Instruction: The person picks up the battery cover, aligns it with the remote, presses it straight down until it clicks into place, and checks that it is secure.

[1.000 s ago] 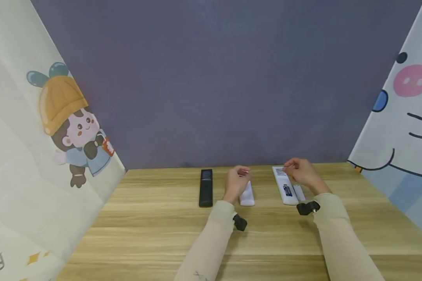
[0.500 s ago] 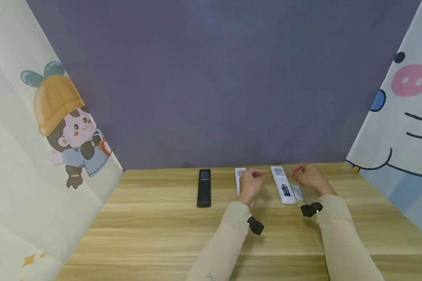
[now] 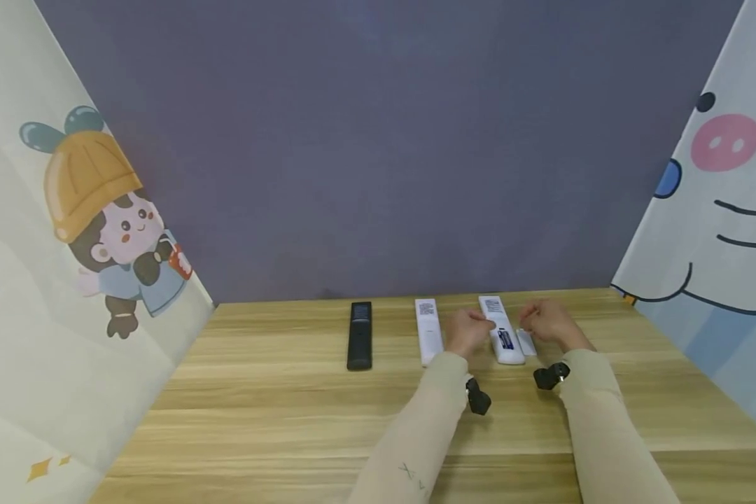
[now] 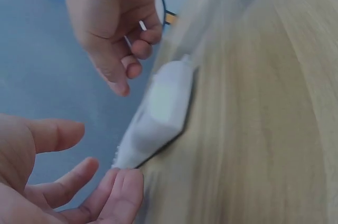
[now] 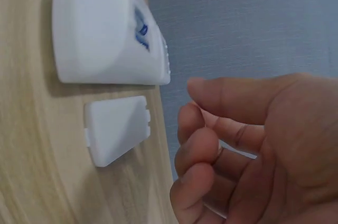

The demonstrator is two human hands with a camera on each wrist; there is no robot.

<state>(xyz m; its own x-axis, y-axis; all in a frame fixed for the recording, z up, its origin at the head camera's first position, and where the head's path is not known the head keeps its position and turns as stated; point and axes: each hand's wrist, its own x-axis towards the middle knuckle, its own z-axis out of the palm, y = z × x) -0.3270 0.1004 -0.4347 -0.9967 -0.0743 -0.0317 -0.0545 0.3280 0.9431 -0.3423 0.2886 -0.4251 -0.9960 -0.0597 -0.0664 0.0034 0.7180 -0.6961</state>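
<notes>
A white remote control [image 3: 511,354] lies on the table with its back up and its battery compartment uncovered, a blue battery [image 3: 506,339] showing inside. Its loose white battery cover [image 5: 117,129] lies just to the right of it. My left hand [image 3: 468,331] is over the left side of this remote, thumb and fingers apart; in the left wrist view its fingertips overlap the remote's near end, and contact is unclear. Beside the cover, my right hand [image 3: 549,323] hovers with loosely bent fingers and holds nothing. The right wrist view shows a gap between those fingers and the cover.
A second white remote [image 3: 428,329], back up with its compartment covered, lies left of my left hand. Farther left is a black remote [image 3: 360,336]. A dark grey panel [image 3: 378,154] rises behind the wooden table [image 3: 277,406], with printed panels at both sides.
My left hand has moved right, from the covered white remote to the uncovered one. My right hand has drawn back from above the uncovered remote and lowered beside the cover. The view has shifted slightly.
</notes>
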